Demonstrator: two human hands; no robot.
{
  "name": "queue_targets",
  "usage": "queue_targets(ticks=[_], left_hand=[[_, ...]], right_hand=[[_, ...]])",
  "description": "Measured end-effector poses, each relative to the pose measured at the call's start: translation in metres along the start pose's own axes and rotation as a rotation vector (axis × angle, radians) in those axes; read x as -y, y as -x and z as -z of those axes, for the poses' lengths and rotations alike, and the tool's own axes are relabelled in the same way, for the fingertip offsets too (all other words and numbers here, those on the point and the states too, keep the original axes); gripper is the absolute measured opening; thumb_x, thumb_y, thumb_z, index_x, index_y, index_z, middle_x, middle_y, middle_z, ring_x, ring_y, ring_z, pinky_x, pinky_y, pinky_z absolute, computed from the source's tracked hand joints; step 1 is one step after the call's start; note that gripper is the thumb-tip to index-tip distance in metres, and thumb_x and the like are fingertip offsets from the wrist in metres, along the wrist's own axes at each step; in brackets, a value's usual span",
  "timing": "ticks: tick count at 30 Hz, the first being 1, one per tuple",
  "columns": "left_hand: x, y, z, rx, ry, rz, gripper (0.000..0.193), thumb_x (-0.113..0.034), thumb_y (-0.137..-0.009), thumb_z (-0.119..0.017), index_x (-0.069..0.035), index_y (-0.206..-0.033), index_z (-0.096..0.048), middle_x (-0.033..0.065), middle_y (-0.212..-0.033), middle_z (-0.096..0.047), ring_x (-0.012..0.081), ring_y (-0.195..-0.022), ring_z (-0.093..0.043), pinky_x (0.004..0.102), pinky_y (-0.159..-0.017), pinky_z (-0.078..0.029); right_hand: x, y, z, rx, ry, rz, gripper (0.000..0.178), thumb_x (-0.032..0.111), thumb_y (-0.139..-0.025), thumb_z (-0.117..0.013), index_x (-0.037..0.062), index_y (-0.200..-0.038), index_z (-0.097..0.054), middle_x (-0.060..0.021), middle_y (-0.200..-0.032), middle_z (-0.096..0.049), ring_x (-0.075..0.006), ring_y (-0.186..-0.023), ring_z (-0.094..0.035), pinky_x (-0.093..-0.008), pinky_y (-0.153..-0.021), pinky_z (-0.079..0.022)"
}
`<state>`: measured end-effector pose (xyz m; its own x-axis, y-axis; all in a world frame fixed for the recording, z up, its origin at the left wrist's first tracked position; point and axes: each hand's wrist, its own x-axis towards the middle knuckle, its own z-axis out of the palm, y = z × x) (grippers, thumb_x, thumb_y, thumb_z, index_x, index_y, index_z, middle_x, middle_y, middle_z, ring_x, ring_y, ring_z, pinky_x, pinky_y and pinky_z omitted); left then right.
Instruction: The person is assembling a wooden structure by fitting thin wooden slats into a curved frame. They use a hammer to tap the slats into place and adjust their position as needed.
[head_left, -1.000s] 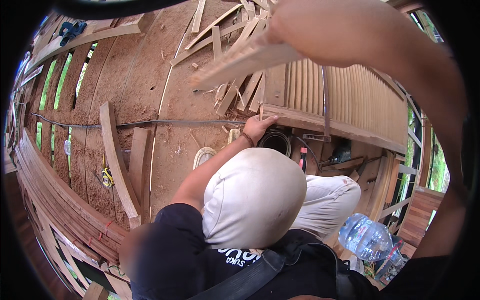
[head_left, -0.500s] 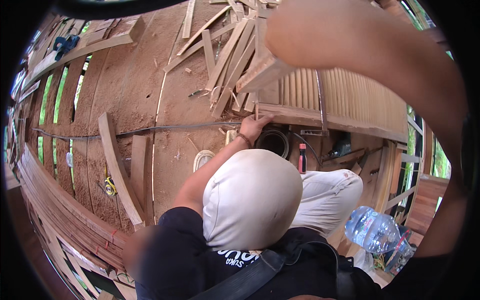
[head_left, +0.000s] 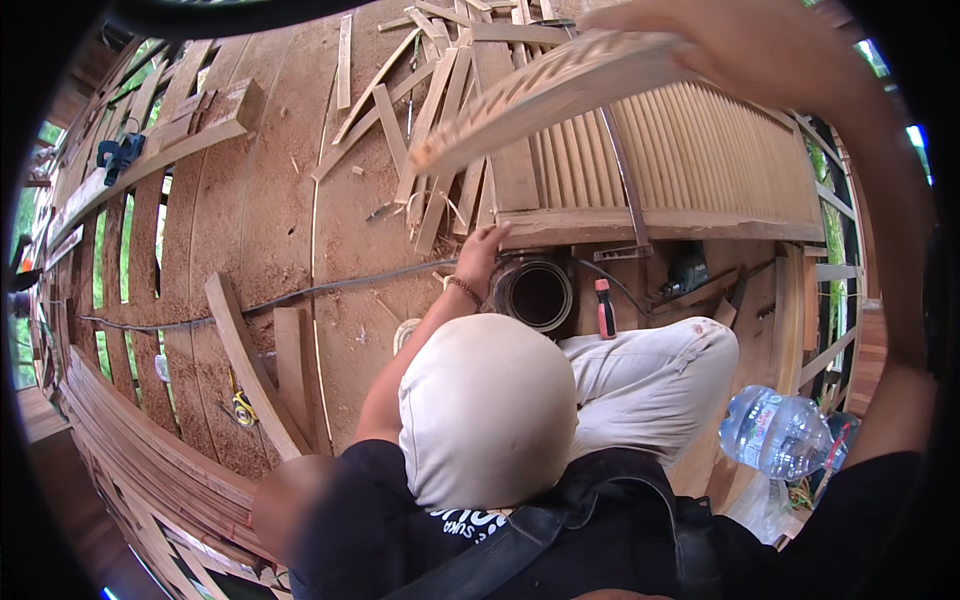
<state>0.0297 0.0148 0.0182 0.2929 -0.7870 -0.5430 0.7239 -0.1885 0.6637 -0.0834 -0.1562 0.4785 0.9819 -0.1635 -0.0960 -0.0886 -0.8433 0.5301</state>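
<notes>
Holding a slatted wooden piece point(head_left: 560, 95) aloft by its right end, the right hand point(head_left: 745, 45) is closing around it above the louvred panel point(head_left: 700, 150), whose near corner the left hand point(head_left: 485, 250) is touching, grip unclear, so a firm, level hold is probably mattering most.

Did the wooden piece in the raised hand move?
Yes. The slatted wooden piece in the right hand swung leftward, reaching farther past the louvered panel.
</notes>
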Motion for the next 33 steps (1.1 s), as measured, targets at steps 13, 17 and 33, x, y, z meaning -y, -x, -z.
queue_targets(ticks=[13,17,33], left_hand=[[-0.069,-0.109,-0.060,-0.321,-0.478,-0.145,0.065,-0.048,-0.109,-0.040,0.007,-0.139,-0.056,0.0225,-0.137,-0.063,0.0314,-0.130,-0.059,0.0387,-0.109,-0.044],[-0.054,-0.126,-0.030,-0.387,-0.843,-0.445,0.055,-0.034,-0.110,-0.042,0.007,-0.145,-0.050,0.0246,-0.143,-0.059,0.0335,-0.136,-0.055,0.0388,-0.111,-0.042],[-0.109,0.064,-0.053,-0.155,-0.685,-0.089,0.039,-0.010,-0.104,-0.052,0.007,-0.139,-0.058,0.0119,-0.101,-0.075,0.0163,-0.099,-0.073,0.0209,-0.064,-0.056]], right_hand=[[0.130,0.174,-0.283,-0.595,-1.773,-1.505,0.071,0.045,-0.097,-0.072,-0.0086,-0.140,-0.053,-0.0164,-0.137,-0.060,-0.0254,-0.132,-0.051,-0.0345,-0.112,-0.037],[0.114,0.165,-0.318,-0.546,-1.838,-1.517,0.076,0.042,-0.089,-0.080,-0.0099,-0.137,-0.051,-0.0174,-0.130,-0.060,-0.0235,-0.119,-0.058,-0.0350,-0.103,-0.044],[0.110,0.150,-0.374,-0.644,-1.932,-1.560,0.051,0.022,-0.085,-0.081,-0.0070,-0.122,-0.060,-0.0145,-0.115,-0.067,-0.0226,-0.105,-0.066,-0.0362,-0.093,-0.051]])
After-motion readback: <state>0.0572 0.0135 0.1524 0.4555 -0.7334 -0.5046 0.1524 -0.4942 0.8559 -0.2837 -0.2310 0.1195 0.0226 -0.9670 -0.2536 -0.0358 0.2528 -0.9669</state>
